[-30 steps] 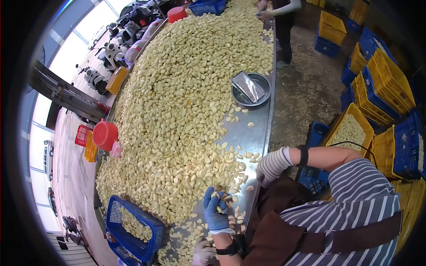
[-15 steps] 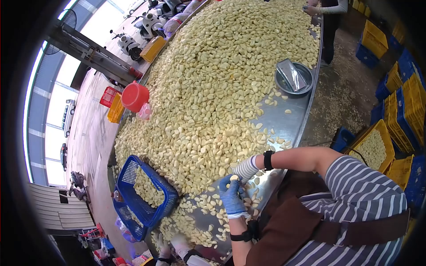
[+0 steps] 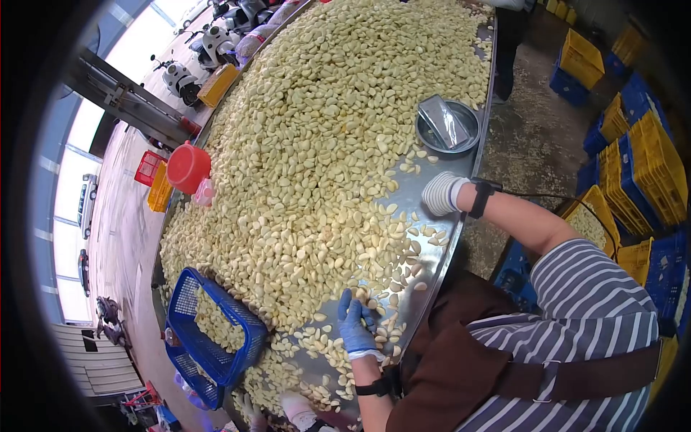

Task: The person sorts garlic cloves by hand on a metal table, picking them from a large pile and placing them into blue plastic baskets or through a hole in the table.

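My left hand (image 3: 356,327), in a blue glove, is at the near edge of the pale garlic cloves (image 3: 324,144). Its fingers are bent around a clove (image 3: 360,294). Further up, my right hand (image 3: 440,194), in a white striped glove, is over the bare metal near the table's edge. Its fingers are hidden beneath the rounded glove. Beyond it sits a round metal bowl (image 3: 466,140) with a shiny rectangular metal piece (image 3: 443,122) in it.
Blue baskets (image 3: 248,338) holding cloves stand at lower left, near a co-worker's gloved hands (image 3: 296,409). A red container (image 3: 188,168) is at the table's far side. Another person (image 3: 507,54) stands at the top. Yellow and blue crates (image 3: 656,169) are stacked at right.
My right hand has moved up and away from my left hand to the table's edge below the bowl. The view has shifted, moving the table and baskets leftward.
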`<state>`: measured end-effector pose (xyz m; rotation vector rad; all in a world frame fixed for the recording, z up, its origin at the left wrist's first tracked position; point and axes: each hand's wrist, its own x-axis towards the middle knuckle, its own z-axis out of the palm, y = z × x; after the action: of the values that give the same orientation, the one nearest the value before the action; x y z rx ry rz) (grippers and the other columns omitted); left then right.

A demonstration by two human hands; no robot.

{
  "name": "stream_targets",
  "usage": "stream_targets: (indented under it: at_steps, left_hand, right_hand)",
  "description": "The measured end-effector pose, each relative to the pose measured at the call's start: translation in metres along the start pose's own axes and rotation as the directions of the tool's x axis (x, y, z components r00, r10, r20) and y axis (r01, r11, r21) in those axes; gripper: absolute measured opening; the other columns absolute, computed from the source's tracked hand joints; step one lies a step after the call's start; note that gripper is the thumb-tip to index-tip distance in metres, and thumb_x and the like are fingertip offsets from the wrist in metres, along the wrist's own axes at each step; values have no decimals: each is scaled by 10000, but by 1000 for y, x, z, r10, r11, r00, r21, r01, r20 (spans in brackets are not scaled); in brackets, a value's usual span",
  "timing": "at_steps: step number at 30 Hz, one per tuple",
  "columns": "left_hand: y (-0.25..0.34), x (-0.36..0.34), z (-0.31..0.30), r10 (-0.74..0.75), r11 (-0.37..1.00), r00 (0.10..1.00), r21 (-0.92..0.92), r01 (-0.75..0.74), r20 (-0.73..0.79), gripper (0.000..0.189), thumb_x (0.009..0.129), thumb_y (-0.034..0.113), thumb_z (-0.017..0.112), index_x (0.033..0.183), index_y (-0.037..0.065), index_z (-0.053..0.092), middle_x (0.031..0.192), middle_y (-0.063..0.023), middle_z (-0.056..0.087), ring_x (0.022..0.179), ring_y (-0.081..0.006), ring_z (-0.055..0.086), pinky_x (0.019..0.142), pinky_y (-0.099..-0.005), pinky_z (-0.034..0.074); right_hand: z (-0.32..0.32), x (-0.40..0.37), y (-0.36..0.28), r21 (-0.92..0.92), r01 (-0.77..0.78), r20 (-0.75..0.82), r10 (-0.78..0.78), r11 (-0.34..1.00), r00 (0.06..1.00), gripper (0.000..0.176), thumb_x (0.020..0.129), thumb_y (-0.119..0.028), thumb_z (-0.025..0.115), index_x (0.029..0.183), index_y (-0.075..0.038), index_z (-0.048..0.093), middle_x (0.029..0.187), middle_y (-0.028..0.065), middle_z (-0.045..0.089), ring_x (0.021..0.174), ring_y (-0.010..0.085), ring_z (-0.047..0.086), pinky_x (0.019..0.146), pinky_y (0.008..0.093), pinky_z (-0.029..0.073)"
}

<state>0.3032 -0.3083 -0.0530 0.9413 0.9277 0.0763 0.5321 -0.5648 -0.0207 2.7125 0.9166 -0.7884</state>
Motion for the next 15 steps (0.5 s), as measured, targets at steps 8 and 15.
stream_targets:
  at_steps: [8,15]
  left_hand:
    - [-21,29,72,20,763,936,599,-241,352,451,869,110,612,1308,91,510,659,7,549,450,-49,445,377,-206,346]
    - [-29,65,-56,460,405,876,844,-351,143,545,822,69,621,1349,76,483,1235,-112,591,919,-139,568,803,-259,465]
  right_hand:
    - [19,22,-45,-4,112,84,-111,994,990,267,689,-201,641,904,-70,729,851,144,700,766,322,681,623,442,530]
    - [49,40,-38,-49,92,176,-82,995,981,250,675,-249,683,863,-94,737,811,131,689,758,289,674,631,412,524]
